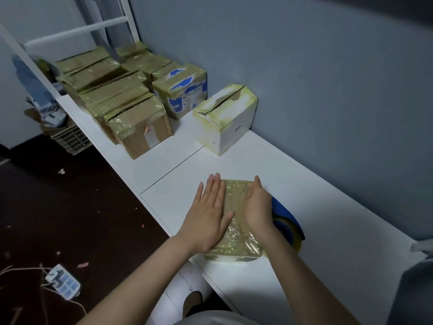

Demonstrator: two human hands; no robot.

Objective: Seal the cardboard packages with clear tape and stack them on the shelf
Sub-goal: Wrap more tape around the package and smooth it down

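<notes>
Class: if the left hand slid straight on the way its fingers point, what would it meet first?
The left hand would cross bare shelf, then probably meet the white taped box by the wall, near its front corner; depth is unclear.

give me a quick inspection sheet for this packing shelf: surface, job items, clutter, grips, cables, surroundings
surface: white shelf top, one seam running across it.
job's things: flat taped package under both hands; blue tape dispenser on its right; white box, blue-marked box and brown taped boxes further along.
clutter: paper scraps on the dark floor; crate of oddments by the shelf's far end.
grips: left hand flat on the package, fingers straight; right hand pressing its right side; neither grips anything.
cables: power strip on the floor, cords trailing from it.
surroundings: grey wall; white metal frame.
</notes>
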